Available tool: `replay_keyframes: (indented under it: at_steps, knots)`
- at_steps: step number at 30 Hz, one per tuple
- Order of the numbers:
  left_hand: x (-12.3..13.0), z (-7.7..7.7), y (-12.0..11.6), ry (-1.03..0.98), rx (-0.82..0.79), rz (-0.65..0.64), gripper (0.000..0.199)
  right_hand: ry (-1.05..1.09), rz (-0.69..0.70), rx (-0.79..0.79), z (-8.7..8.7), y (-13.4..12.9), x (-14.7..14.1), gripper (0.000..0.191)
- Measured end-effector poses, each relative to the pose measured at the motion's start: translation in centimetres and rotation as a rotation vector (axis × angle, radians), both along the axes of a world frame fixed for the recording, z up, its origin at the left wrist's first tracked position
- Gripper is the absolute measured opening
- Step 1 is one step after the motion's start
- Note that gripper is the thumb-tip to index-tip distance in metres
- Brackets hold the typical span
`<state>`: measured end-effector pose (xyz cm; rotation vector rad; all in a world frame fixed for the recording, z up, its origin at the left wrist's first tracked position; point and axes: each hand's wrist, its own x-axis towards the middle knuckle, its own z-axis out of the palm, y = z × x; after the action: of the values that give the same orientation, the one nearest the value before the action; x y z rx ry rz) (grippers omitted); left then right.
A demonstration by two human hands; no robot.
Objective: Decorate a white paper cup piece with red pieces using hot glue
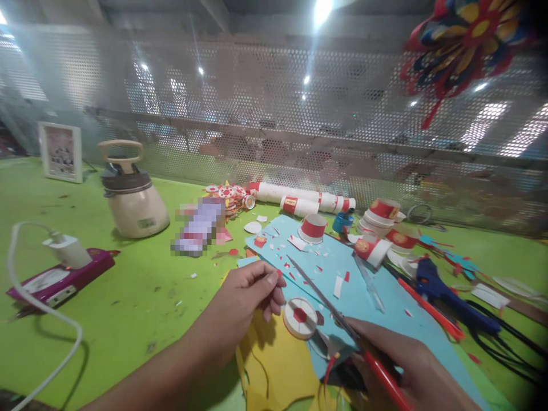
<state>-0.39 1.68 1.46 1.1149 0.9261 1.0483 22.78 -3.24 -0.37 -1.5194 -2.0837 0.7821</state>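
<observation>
My left hand [252, 291] is raised over the table with thumb and fingers pinched together. A tiny bit of red paper [279, 274] shows at the fingertips. My right hand [402, 354] grips a pair of red-handled scissors [319, 294], whose blades look closed and point up and to the left. Between the hands lies a round white paper piece [288, 329] with a red centre. Beneath are a light blue sheet [363, 308] strewn with red and white scraps, and yellow paper [282, 365]. A red and white paper cup [313, 228] rests upside down beyond the scissor tips.
To the right lie a blue glue gun [454, 297] with a black cord, an orange-red tool [432, 311] and cut paper cups [372, 249]. Joined white cups [295, 194] lie at the back. On the left stand a kettle [135, 205] and a purple power strip [81, 279].
</observation>
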Motion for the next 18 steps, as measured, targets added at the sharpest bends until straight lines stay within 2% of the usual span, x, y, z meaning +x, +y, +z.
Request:
replay_keyframes:
  at_steps: [5,10,13,18]
  knots:
    - [-0.3,-0.1,0.6,0.140,-0.004,-0.052,0.020,-0.090,-0.039,-0.044,0.7,0.3,1.0,0.031]
    - [-0.1,0.0,0.7,0.265,0.000,-0.172,0.020,-0.369,-0.171,0.104,0.3,1.5,3.8,0.035]
    - [0.0,-0.1,0.5,0.301,0.034,-0.216,0.020,-0.507,-0.257,0.130,0.1,1.7,5.2,0.042]
    - [0.0,-0.4,0.4,0.348,0.049,-0.236,0.021,-0.522,-0.329,0.125,0.6,1.0,6.8,0.048]
